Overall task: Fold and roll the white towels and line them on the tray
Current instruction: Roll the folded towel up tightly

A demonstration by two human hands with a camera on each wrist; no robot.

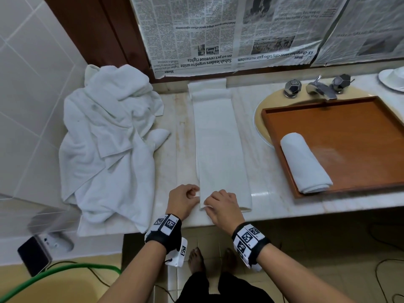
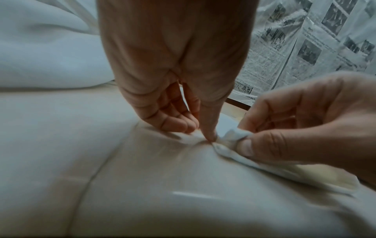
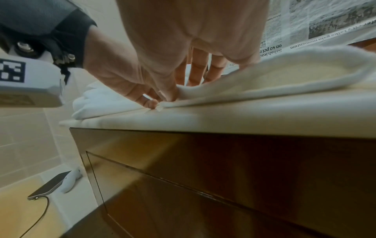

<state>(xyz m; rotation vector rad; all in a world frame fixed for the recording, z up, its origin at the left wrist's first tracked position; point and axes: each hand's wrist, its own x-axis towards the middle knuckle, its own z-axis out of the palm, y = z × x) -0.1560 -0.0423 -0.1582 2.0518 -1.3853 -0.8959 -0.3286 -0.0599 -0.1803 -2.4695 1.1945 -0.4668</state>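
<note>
A long folded white towel (image 1: 218, 145) lies as a strip on the marble counter, running away from me. My left hand (image 1: 194, 193) pinches its near left corner between thumb and curled fingers (image 2: 179, 125). Just to the right, my right hand (image 1: 208, 204) pinches the near end and lifts its edge (image 2: 234, 135) a little off the counter. In the right wrist view the towel's near end (image 3: 284, 75) bulges up beside my right hand (image 3: 177, 90). One rolled white towel (image 1: 303, 162) lies at the left end of the brown wooden tray (image 1: 371, 186).
A heap of loose white towels (image 1: 105, 138) fills the counter's left end. The tray sits over the sink, below the faucet (image 1: 319, 88). Newspaper (image 1: 218, 29) covers the wall behind. A white dish (image 1: 393, 79) is far right. A phone (image 1: 32, 256) and green hose (image 1: 65, 270) lie low left.
</note>
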